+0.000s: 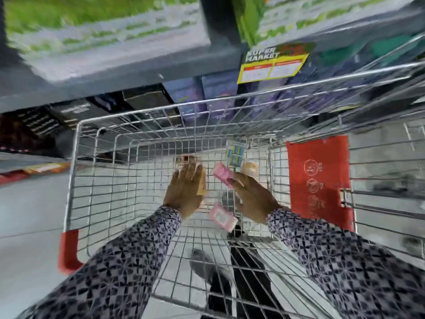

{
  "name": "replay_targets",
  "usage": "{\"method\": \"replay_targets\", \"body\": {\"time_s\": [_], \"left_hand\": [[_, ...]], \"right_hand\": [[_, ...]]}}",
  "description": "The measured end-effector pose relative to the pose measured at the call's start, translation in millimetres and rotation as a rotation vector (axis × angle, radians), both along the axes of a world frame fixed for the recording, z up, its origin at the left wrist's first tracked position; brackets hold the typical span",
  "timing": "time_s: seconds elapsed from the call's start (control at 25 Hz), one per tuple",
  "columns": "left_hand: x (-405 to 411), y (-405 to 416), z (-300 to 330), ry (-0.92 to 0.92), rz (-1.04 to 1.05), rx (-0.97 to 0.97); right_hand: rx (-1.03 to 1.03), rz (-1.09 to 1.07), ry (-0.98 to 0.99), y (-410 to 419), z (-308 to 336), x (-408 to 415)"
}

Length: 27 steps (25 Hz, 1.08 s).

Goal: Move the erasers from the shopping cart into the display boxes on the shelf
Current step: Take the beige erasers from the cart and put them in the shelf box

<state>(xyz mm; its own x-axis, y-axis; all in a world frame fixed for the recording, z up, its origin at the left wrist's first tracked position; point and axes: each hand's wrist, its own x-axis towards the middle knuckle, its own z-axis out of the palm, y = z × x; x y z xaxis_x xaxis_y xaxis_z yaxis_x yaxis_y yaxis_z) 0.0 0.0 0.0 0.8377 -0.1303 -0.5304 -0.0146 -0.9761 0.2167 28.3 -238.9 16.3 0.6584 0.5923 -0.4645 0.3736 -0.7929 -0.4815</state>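
Note:
Both my hands reach down into a wire shopping cart (76,171). My left hand (184,192) lies over an orange-tan eraser pack (202,184), fingers spread on it. My right hand (253,199) touches a pink eraser pack (222,173) with its fingertips; whether it grips the pack is blurred. Another pink pack (222,217) lies on the cart floor between my wrists. Further in lie a blue and white pack (235,155) and a pale orange pack (250,169). The whole view is motion-blurred.
A grey shelf edge (115,74) with a yellow price tag (272,67) hangs above the cart's far rim. Dark and purple boxes (218,93) stand on the shelf below. A red child-seat flap (318,178) is at the cart's right. My feet show under the cart.

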Motion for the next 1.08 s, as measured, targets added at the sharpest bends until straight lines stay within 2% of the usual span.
{"method": "replay_targets", "body": {"time_s": [0.2,0.32,0.48,0.56,0.6,0.68,0.72,0.8,0.96,1.0,1.08], "left_hand": [[-0.2,-10.6,-34.8,0.006,-0.009,0.013],[-1.5,-12.2,-45.5,-0.017,0.007,0.018],[0.2,-8.4,-48.3,0.011,0.001,0.017],[0.3,-3.0,-50.6,0.022,-0.002,0.025],[0.5,-1.1,-50.5,0.028,0.001,0.029],[0.4,0.2,-50.3,0.037,0.015,0.026],[0.8,0.0,-48.3,0.047,0.016,0.026],[0.7,-1.3,-45.4,0.053,0.015,0.020],[-0.1,1.5,-45.1,0.019,0.010,0.037],[-0.5,1.8,-44.2,0.009,0.008,0.034],[-1.2,1.7,-37.8,-0.016,0.007,0.010]], "right_hand": [[-0.132,-0.173,-0.101,-11.1,-33.0,10.9],[-0.257,-0.136,-0.035,-12.9,-46.8,31.6],[-0.274,-0.094,-0.152,0.6,-51.8,38.2],[-0.161,-0.184,-0.171,-0.7,-52.4,34.7],[-0.037,-0.289,-0.144,-2.7,-51.7,31.0],[0.182,-0.531,-0.035,-8.2,-51.9,18.3],[0.215,-0.616,0.022,-10.9,-51.6,12.4],[0.164,-0.659,0.111,-12.5,-47.1,2.6],[-0.114,-0.501,-0.013,-3.1,-52.0,2.4],[-0.138,-0.505,-0.049,-1.3,-53.6,4.8],[-0.088,-0.600,0.001,-0.3,-52.4,5.9]]}}
